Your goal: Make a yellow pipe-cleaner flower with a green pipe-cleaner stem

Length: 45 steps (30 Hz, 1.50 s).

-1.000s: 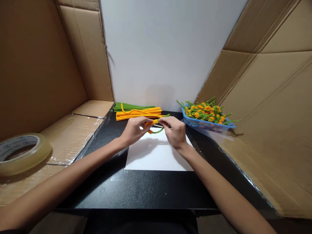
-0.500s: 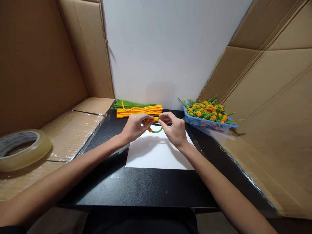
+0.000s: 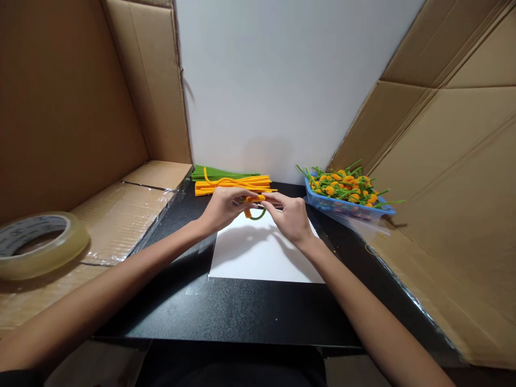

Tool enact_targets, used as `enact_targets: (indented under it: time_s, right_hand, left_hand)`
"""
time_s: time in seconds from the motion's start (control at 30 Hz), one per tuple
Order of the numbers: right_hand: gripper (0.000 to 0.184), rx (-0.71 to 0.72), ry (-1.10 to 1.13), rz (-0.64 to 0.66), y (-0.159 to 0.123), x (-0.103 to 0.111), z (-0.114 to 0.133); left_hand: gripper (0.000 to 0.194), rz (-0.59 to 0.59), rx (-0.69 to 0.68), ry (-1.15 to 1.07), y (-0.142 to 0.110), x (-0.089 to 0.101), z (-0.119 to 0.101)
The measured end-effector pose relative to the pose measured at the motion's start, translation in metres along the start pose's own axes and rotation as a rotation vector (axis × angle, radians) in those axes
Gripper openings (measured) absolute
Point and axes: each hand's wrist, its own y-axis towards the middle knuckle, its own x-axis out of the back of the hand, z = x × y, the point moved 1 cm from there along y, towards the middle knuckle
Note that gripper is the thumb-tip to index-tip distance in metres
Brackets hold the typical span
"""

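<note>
In the head view, my fingertips have come closer together than in the earlier frames: the green tip that poked out past my right fingers a second ago is now out of sight, and orange shows right between the two hands. The fuzzy orange-and-green piece (image 3: 247, 213) stays above the white sheet (image 3: 266, 258) at the middle of the desk (image 3: 242, 312), its green part hanging in a loop below my fingers.

The blue basket (image 3: 342, 205), at the desk's far right corner, holds a heap of orange balls (image 3: 329, 191) on green stems, several stems sticking out over the rim. Near the far edge, left of centre, lie the bundle of yellow-orange strips (image 3: 229, 186) and, behind it, the green strips (image 3: 226, 173).

My left hand (image 3: 229, 209) is nearly closed, thumb and fingers pinching the orange part. My right hand (image 3: 293, 217) pinches the piece from the other side, thumb and forefinger almost together; exactly which bit they grip is too small to tell.
</note>
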Motion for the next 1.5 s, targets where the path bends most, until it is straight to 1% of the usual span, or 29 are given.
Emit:
enact_targets:
  time_s: [0.07, 0.13, 0.2, 0.27, 0.33, 0.4, 0.43, 0.5, 0.53, 0.57, 0.63, 0.67, 0.73, 0.8, 0.9, 0.97, 1.0, 1.07, 1.13, 1.2, 1.27, 1.3, 1.37, 1.43, 1.5]
  right_hand:
    - [0.016, -0.054, 0.063, 0.013, 0.002, 0.003, -0.004]
    - [0.017, -0.084, 0.096, 0.021, 0.002, 0.004, -0.007]
    - [0.018, -0.074, 0.033, 0.04, 0.002, 0.002, -0.009]
    - [0.017, -0.056, -0.144, 0.06, 0.001, 0.001, -0.01]
    - [0.015, -0.068, -0.344, 0.062, 0.002, 0.002, -0.014]
    - [0.013, -0.117, -0.472, 0.039, 0.004, 0.007, -0.021]
    - [0.013, -0.148, -0.499, 0.021, 0.006, 0.011, -0.025]
    - [0.012, -0.199, -0.511, -0.003, 0.008, 0.018, -0.033]
    - [0.012, -0.212, -0.514, -0.01, 0.009, 0.02, -0.036]
    - [0.013, -0.216, -0.519, -0.012, 0.009, 0.022, -0.038]
    - [0.013, -0.215, -0.531, 0.004, 0.008, 0.022, -0.039]
    - [0.013, -0.214, -0.534, 0.019, 0.007, 0.021, -0.038]
    - [0.013, -0.215, -0.527, 0.052, 0.005, 0.018, -0.036]
    - [0.013, -0.204, -0.512, 0.075, 0.003, 0.015, -0.032]
    - [0.012, -0.172, -0.476, 0.1, 0.001, 0.009, -0.026]
    - [0.01, -0.147, -0.44, 0.11, 0.0, 0.005, -0.023]
    - [0.009, -0.13, -0.418, 0.108, 0.0, 0.004, -0.021]
    - [0.009, -0.079, -0.366, 0.096, -0.001, 0.001, -0.019]
    - [0.009, -0.016, -0.313, 0.082, -0.002, 0.001, -0.018]
    - [0.009, 0.026, -0.273, 0.08, -0.002, 0.002, -0.018]
    - [0.012, 0.001, -0.229, 0.067, -0.002, 0.004, -0.019]
    - [0.013, -0.034, -0.189, 0.053, -0.002, 0.004, -0.019]
    - [0.017, -0.123, -0.049, 0.023, -0.003, 0.002, -0.017]
    - [0.02, -0.237, 0.189, 0.013, -0.004, -0.005, -0.012]
    - [0.027, -0.394, 0.494, 0.018, -0.006, -0.014, -0.006]
  left_hand:
    - [0.029, -0.046, 0.14, -0.192, 0.001, 0.0, 0.004]
    - [0.036, -0.108, 0.273, -0.359, 0.001, -0.003, 0.008]
    - [0.04, -0.139, 0.345, -0.436, 0.001, -0.005, 0.011]
    - [0.04, -0.147, 0.367, -0.428, 0.0, -0.007, 0.011]
    - [0.038, -0.185, 0.357, -0.358, 0.001, -0.003, 0.013]
    - [0.034, -0.293, 0.33, -0.266, 0.005, 0.008, 0.021]
    - [0.034, -0.361, 0.323, -0.231, 0.007, 0.015, 0.027]
    - [0.037, -0.493, 0.342, -0.238, 0.011, 0.03, 0.043]
    - [0.039, -0.501, 0.362, -0.242, 0.012, 0.037, 0.051]
    - [0.039, -0.484, 0.381, -0.204, 0.013, 0.043, 0.06]
    - [0.032, -0.364, 0.416, -0.115, 0.012, 0.05, 0.072]
    - [0.029, -0.301, 0.42, -0.08, 0.011, 0.052, 0.075]
    - [0.024, -0.184, 0.408, -0.022, 0.008, 0.05, 0.075]
    - [0.022, -0.092, 0.374, 0.022, 0.004, 0.042, 0.067]
    - [0.028, 0.042, 0.32, 0.023, 0.001, 0.021, 0.05]
    - [0.032, 0.156, 0.309, -0.055, -0.001, 0.007, 0.041]
    - [0.035, 0.184, 0.334, -0.125, -0.002, 0.001, 0.038]
    - [0.04, 0.189, 0.397, -0.235, -0.004, -0.006, 0.036]
    - [0.041, 0.162, 0.431, -0.276, -0.004, -0.007, 0.035]
    - [0.039, 0.165, 0.424, -0.256, -0.003, -0.004, 0.033]
    - [0.034, 0.183, 0.389, -0.186, -0.002, -0.001, 0.028]
    - [0.031, 0.19, 0.351, -0.124, -0.002, 0.0, 0.025]
    - [0.024, 0.169, 0.224, 0.04, -0.003, 0.0, 0.018]
    - [0.018, 0.097, 0.042, 0.223, -0.006, -0.002, 0.011]
    - [0.015, 0.041, -0.13, 0.381, -0.012, -0.008, 0.005]
